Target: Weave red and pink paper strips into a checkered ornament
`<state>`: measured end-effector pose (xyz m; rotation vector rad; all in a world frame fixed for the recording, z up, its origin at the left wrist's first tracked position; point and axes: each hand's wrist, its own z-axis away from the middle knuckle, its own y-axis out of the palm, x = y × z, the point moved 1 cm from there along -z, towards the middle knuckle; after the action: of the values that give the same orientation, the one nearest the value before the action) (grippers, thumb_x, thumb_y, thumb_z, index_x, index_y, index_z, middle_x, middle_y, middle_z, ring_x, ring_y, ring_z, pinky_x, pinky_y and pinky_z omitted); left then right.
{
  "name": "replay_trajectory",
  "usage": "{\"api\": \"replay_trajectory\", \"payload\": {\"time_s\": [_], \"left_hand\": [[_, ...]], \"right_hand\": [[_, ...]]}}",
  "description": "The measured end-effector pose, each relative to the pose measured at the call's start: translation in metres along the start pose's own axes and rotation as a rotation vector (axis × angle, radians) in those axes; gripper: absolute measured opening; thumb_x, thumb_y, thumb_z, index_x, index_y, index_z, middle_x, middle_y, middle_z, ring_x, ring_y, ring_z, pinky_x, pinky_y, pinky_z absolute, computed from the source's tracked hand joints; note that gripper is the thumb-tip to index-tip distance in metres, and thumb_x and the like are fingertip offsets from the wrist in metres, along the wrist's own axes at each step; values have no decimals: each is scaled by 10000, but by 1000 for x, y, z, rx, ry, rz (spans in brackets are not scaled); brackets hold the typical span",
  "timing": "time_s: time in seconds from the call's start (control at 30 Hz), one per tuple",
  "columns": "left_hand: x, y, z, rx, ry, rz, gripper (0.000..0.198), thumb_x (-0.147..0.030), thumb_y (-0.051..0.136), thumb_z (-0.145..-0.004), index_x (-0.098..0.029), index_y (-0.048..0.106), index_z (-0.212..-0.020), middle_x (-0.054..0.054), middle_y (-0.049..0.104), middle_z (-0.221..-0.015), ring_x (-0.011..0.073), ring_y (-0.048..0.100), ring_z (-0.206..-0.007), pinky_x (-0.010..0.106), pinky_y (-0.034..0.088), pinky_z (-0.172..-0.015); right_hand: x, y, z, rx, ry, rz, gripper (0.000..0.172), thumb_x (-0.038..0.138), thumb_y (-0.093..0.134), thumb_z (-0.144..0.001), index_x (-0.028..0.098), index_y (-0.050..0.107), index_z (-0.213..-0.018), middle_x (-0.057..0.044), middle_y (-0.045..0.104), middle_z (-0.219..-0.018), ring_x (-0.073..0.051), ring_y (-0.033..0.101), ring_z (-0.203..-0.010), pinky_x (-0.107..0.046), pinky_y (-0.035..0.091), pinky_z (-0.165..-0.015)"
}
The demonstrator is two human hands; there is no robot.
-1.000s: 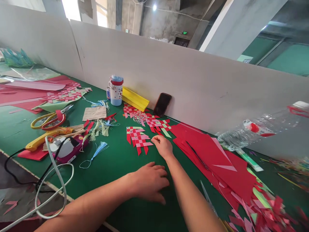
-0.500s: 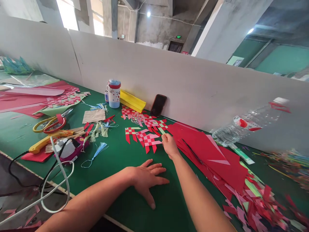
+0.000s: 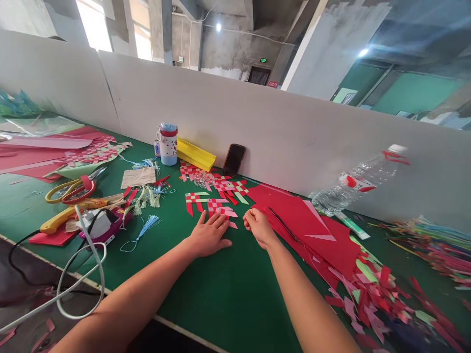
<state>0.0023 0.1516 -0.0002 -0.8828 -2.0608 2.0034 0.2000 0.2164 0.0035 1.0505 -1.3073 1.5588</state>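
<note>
My left hand (image 3: 209, 235) lies flat on the green table, fingers stretched out over the near edge of the woven paper pieces. Under its fingertips a pink-and-red woven paper piece (image 3: 218, 207) is partly covered. My right hand (image 3: 259, 227) is closed just to the right, thumb and fingers pressed together; whether anything is between them is hidden. A red-and-pale-green woven piece (image 3: 194, 197) with red strip tails rests left of the fingertips. Behind both hands more woven pieces (image 3: 225, 185) lie in a cluster beside a small clear bag (image 3: 203, 180).
Red paper sheets (image 3: 307, 219) with a dark slim tool (image 3: 283, 223) lie at right, near paper scraps (image 3: 371, 294) and a leaning plastic bottle (image 3: 355, 181). A phone (image 3: 234, 159), cup (image 3: 169, 147), scissors (image 3: 75, 189), yellow-handled tool (image 3: 61, 219) and blue tassel (image 3: 143, 231) stand or lie around.
My left hand has moved forward and left from bare table onto the woven pieces. My right hand stays closed and has drawn slightly back from them. The view has shifted a little.
</note>
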Motion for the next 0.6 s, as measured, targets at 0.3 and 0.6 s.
{"api": "replay_trajectory", "payload": {"time_s": [0.3,0.6], "left_hand": [[-7,-12,3,-18,-30,-43,479,-508,456,-951,-281,496,-1371,107,481,-1469,330,393,-1359,675,169,-1111],[0,-24,-2,-110,-159,-14,362,-232,389,-945,-296,604,-1229,65,620,-1266,276,521,-1175,522,264,-1053]], "right_hand": [[19,-54,43,-281,-120,-216,299,349,651,-878,178,584,-1114,-27,649,-941,-133,617,-755,-295,537,-670],[34,-130,144,-535,-143,-275,268,304,738,-598,203,579,-789,97,410,-527,-34,327,-429,-151,270,-397]]}}
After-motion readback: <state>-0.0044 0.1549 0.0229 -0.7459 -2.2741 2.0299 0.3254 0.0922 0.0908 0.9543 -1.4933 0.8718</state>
